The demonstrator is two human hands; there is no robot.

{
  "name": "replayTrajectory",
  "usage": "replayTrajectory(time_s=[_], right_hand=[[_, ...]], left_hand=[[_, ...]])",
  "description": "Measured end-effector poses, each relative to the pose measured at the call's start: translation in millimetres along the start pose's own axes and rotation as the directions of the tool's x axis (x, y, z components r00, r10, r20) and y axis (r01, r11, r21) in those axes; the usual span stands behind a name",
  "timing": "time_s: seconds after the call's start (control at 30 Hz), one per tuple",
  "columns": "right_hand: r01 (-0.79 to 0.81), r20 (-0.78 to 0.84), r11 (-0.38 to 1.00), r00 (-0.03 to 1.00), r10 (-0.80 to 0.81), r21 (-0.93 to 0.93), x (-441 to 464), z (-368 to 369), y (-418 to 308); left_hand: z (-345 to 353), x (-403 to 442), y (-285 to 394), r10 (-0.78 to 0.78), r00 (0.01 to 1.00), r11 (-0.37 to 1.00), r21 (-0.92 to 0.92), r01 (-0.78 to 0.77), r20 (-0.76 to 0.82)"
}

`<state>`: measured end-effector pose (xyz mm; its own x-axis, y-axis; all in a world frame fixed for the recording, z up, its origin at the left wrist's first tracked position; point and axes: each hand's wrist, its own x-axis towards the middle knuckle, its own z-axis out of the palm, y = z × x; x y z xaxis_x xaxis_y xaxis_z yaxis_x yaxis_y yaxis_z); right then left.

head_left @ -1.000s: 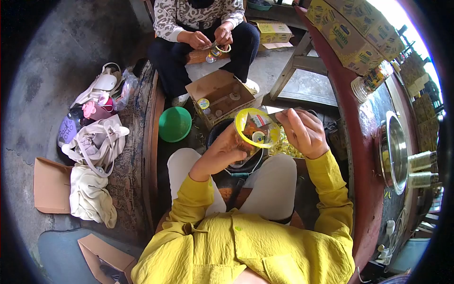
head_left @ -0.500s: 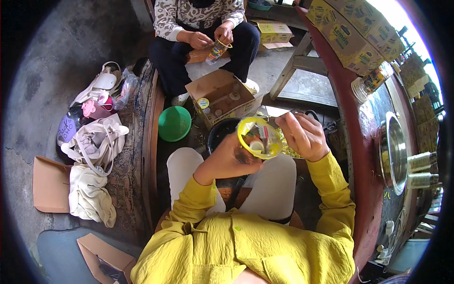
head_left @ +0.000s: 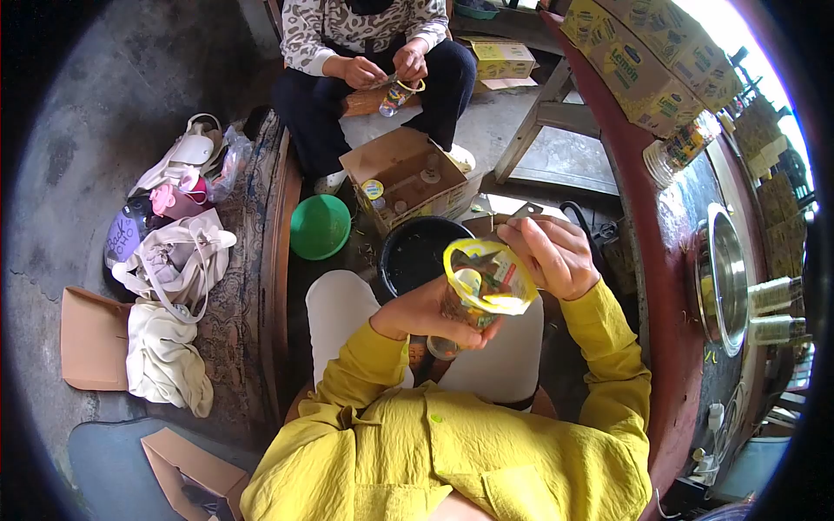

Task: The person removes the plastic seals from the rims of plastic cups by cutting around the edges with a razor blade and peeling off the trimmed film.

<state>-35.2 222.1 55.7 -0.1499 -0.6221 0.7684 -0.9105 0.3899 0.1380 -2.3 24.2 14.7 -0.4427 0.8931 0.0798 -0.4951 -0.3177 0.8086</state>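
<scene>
My left hand [head_left: 434, 317] is wrapped round a clear plastic cup [head_left: 486, 297] with a yellow rim and a printed side. The cup is tilted, its mouth partly facing me, and small coloured pieces show inside. At the cup's right edge is my right hand [head_left: 556, 256], its thumb and fingers pinched together; what they grip, if anything, is hidden. A black bucket [head_left: 413, 252] stands just beyond the cup, between my knees. Across from me a person [head_left: 369, 43] holds a similar yellow-rimmed cup [head_left: 400, 97] in both hands.
Beyond the bucket stands an open carton [head_left: 434, 195] with several cups inside. A green basin [head_left: 320, 227] is left of it. Along the right runs a red-edged table [head_left: 673, 365] bearing a metal bowl [head_left: 725, 278], stacked cups [head_left: 773, 332] and lemon-printed cartons [head_left: 634, 82]. Bags [head_left: 178, 260] lie at left.
My left hand has lowered the cup slightly and turned it, so its mouth tips more toward me and the right. My right hand stays pinched beside the rim.
</scene>
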Motion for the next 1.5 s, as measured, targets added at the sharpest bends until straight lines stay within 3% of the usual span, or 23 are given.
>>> replayTrajectory(time_s=[0.27,0.37,0.57,0.77,0.97,1.3,1.5], right_hand=[[0.062,-0.033,0.998,0.998,-0.062,0.025,5,-1,-3],[0.057,0.039,0.998,0.998,-0.058,0.016,10,-8,-6],[0.069,0.034,0.997,0.997,-0.069,-0.015,7,-6,-8],[0.084,0.039,0.995,0.996,-0.086,0.047,7,-7,-9],[0.057,0.019,0.997,0.998,-0.059,0.06,5,-8,-9],[-0.093,-0.133,0.992,0.986,0.105,0.091,0,-5,-13],[-0.475,-0.214,0.879,0.856,0.471,0.035,-41,9,20]], left_hand=[[-5,7,-18,0.022,0.958,0.973,-0.228,0.046,0.287],[0,10,-19,0.059,0.95,0.935,-0.351,0.055,0.306],[8,12,-27,0.106,0.914,0.809,-0.569,0.15,0.392],[16,19,-32,0.157,0.85,0.708,-0.658,0.257,0.502],[13,29,-41,0.321,0.715,0.637,-0.7,0.323,0.622],[2,32,-47,0.403,0.66,0.614,-0.722,0.32,0.635],[-4,27,-50,0.329,0.753,0.646,-0.717,0.261,0.57]])
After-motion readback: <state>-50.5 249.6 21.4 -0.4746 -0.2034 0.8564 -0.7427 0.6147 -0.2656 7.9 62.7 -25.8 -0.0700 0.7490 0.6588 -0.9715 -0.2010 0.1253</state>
